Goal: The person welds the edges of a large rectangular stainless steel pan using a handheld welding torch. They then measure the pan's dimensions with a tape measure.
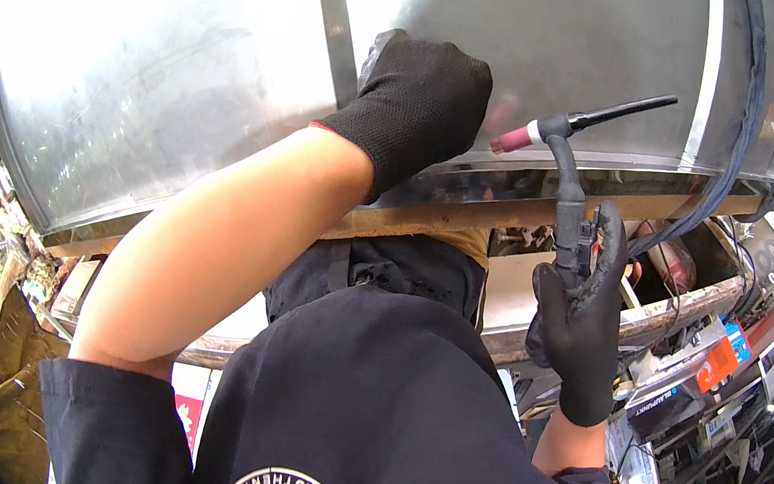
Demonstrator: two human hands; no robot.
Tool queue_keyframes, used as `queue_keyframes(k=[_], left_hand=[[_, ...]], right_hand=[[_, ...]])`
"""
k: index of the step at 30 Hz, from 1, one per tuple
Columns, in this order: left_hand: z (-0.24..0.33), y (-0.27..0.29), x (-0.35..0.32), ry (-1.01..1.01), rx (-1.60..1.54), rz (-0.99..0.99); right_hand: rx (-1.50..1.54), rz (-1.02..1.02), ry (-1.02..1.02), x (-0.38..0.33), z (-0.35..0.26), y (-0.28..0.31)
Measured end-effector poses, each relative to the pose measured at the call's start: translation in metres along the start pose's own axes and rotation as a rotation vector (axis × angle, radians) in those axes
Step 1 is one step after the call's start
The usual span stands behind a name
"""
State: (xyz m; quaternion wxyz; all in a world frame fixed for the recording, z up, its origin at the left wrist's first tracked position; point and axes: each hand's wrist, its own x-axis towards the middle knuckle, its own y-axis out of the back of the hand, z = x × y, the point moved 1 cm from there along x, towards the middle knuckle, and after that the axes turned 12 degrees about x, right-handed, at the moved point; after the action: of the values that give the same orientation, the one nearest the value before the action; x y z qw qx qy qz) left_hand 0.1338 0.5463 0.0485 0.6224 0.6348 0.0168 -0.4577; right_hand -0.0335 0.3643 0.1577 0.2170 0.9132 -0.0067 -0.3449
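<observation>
My right hand (586, 340), in a black glove, is closed round the handle of a TIG welding torch (571, 195). The torch has a pink nozzle, pointing left toward the sheet metal, and a long black back cap that slants up to the right. My left hand (425, 96), also gloved in black, is a fist over the shiny sheet metal (147, 93), beside a narrow metal strip (331, 5). Its fingers are mostly turned away, so whether it holds anything cannot be seen. Grey shows at the glove's left edge.
Dark cables (734, 145) run down over the right part of the metal. A wooden edge (431, 217) lies along its near side. Boxes and clutter (687, 391) crowd the lower right; a brown cloth (21, 382) hangs at the lower left.
</observation>
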Motion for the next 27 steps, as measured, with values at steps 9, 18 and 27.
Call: queue_keyframes(k=[9,18,27], left_hand=[[0.001,0.003,0.004,-0.006,-0.119,0.006],[0.001,0.0,0.008,-0.009,-0.145,0.021],[0.001,0.002,0.009,-0.02,-0.117,0.026]], right_hand=[[-0.158,-0.015,0.077,0.007,0.009,0.002],[-0.318,-0.051,0.06,0.007,-0.007,-0.007],[-0.476,-0.019,0.192,-0.002,-0.006,-0.016]])
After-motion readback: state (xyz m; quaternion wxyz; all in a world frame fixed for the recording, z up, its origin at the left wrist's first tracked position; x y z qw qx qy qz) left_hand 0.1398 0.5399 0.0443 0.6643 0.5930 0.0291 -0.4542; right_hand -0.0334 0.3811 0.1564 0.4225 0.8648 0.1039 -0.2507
